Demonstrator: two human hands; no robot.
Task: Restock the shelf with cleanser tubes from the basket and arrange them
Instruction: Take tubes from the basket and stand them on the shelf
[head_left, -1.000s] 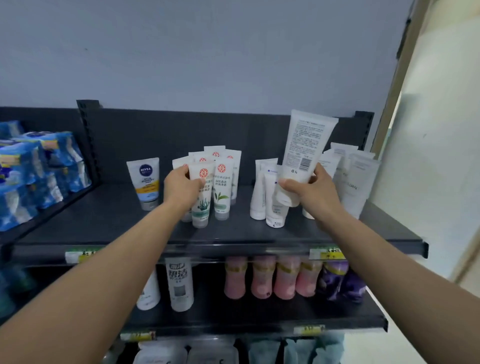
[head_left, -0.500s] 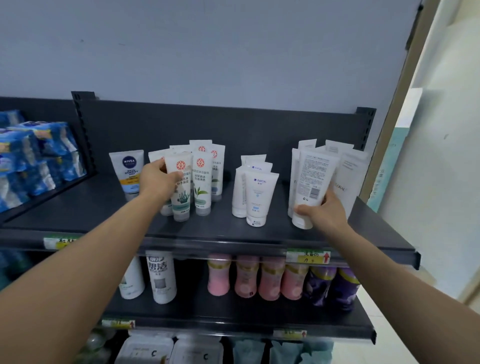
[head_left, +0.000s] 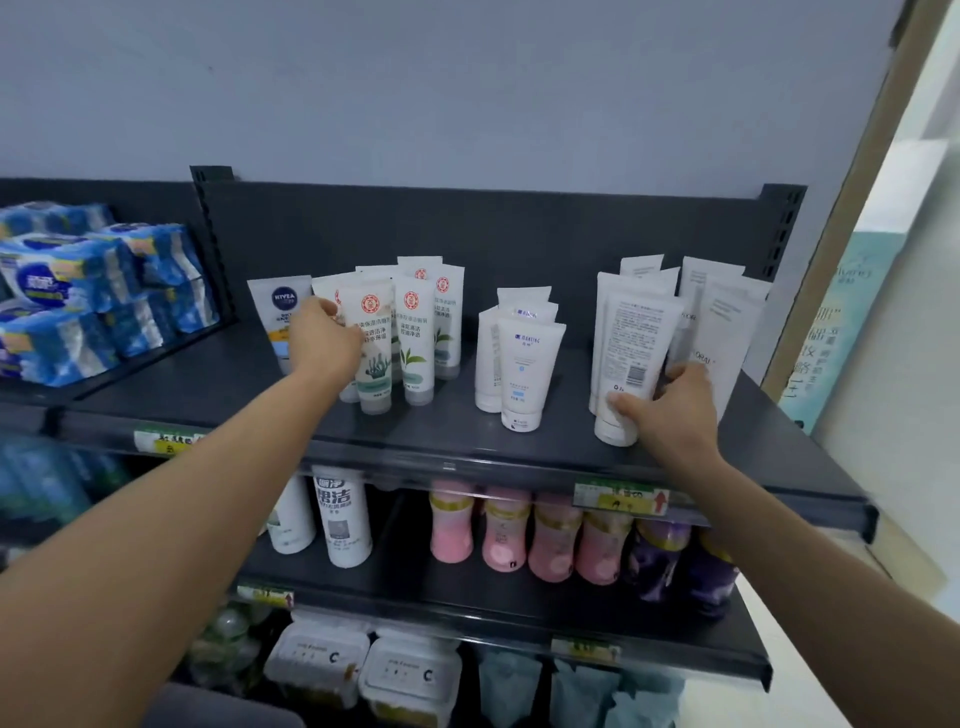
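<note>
A plain blue-grey wall (head_left: 467, 104) rose behind the dark grey metal shelf (head_left: 519, 447), and I saw no basket anywhere in view. The thing being placed was a white plastic cleanser tube with a printed back label and a barcode (head_left: 631, 353). It stood cap-down at the front of the right-hand group, its long axis running from six to twelve o'clock with a slight lean toward one.

The right hand (head_left: 670, 410) held it low. The thumb lay across the cap end and the fingers curled round the far side, so the body of the tube lay at about eleven o'clock from the palm. That hand was plainly the nearer one. I judged that the coming move turned on settling the cap flat and letting go without tipping the tube into the taller white tubes (head_left: 727, 322) just behind it at one o'clock.

At nine o'clock, apart from these, stood a small cluster of short white tubes with blue lettering (head_left: 524, 374). Further along was a group of white tubes with red round emblems and leaf prints (head_left: 371, 343). The left hand (head_left: 324, 343) was among them with its fingers bent. I could not tell whether it pinched one or only touched it. Just beyond it stood a white tube with a dark blue badge (head_left: 275, 312), and blue wrapped packs (head_left: 78, 291) were stacked at the far left.
</note>
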